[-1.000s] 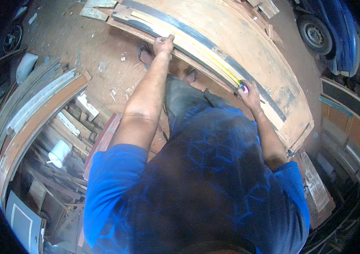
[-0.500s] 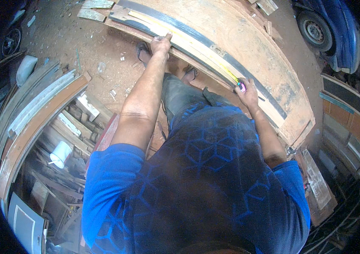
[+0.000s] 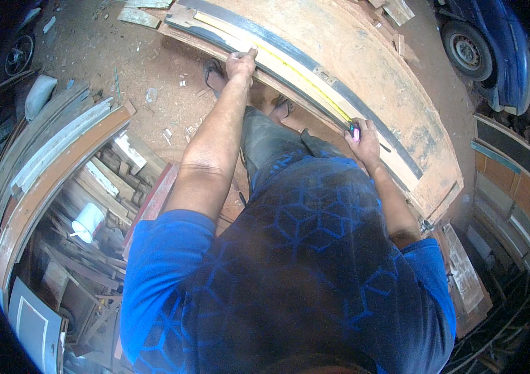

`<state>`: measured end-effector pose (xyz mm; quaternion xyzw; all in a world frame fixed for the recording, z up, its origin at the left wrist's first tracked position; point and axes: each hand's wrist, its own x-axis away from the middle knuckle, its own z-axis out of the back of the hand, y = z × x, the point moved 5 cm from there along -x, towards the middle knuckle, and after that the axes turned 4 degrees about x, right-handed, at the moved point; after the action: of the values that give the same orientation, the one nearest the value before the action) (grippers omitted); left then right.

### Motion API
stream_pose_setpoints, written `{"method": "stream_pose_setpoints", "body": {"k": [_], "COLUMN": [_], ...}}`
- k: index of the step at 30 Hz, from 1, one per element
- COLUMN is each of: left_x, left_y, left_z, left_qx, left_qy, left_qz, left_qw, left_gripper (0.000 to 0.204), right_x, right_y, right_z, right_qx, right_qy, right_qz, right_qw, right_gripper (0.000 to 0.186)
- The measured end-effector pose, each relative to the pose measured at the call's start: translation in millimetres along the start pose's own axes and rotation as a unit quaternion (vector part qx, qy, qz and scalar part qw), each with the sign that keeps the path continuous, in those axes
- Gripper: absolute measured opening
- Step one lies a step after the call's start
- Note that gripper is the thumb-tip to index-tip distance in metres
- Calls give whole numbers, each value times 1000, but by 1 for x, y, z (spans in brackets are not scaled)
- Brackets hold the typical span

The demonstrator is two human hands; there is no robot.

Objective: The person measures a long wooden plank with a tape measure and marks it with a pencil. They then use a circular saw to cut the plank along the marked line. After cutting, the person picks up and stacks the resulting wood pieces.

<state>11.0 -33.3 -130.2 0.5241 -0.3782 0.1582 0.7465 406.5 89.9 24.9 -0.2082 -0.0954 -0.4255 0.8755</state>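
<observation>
A yellow tape measure blade [image 3: 302,81] stretches along a pale wooden strip [image 3: 221,28] on a big dusty board [image 3: 389,75], beside a dark grey band [image 3: 386,140]. My left hand [image 3: 240,65] is closed at the board's near edge, where the tape's far end is, with its thumb on the pale strip; the tape's tip is too small to make out. My right hand [image 3: 364,140] is closed round the pink-and-dark tape case [image 3: 353,129], resting on the strip farther right.
Stacked curved planks [image 3: 65,162], offcuts and a white bucket [image 3: 87,222] fill the left side. A blue vehicle with a wheel [image 3: 464,47] stands at upper right, above leaning panels [image 3: 508,146]. My sandalled feet [image 3: 280,109] are on the littered dirt floor [image 3: 143,68] under the board's edge.
Both hands stay in nearly the same places on the strip, with the tape stretched between them. Only slight shifts of my right hand and of the view show.
</observation>
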Motion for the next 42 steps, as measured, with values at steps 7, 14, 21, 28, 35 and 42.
{"method": "stream_pose_setpoints", "body": {"k": [7, 14, 21, 28, 35, 42], "left_x": [8, 10, 5, 14, 16, 2], "left_y": [6, 8, 2, 13, 13, 3], "left_z": [1, 1, 0, 0, -1, 2], "left_qx": [-2, -14, 18, -9, -33, -6], "left_qy": [3, 10, 12, 8, 13, 9], "left_qz": [7, -4, -4, -2, -13, -17], "left_qw": [1000, 1000, 1000, 1000, 999, 1000], "left_gripper": [43, 42, 41, 38, 37, 39], "right_x": [0, 0, 2, 0, 1, 0], "right_y": [1, 3, -4, -1, 1, -4], "right_z": [0, -1, 7, 4, 3, 6], "right_qx": [-5, -11, 34, 45, 58, 52], "right_qy": [-8, 5, 41, 44, 43, 34], "right_qz": [-9, -3, -5, 3, -12, -17], "right_qw": [1000, 1000, 999, 998, 997, 998], "right_gripper": [46, 45, 44, 54, 57, 58]}}
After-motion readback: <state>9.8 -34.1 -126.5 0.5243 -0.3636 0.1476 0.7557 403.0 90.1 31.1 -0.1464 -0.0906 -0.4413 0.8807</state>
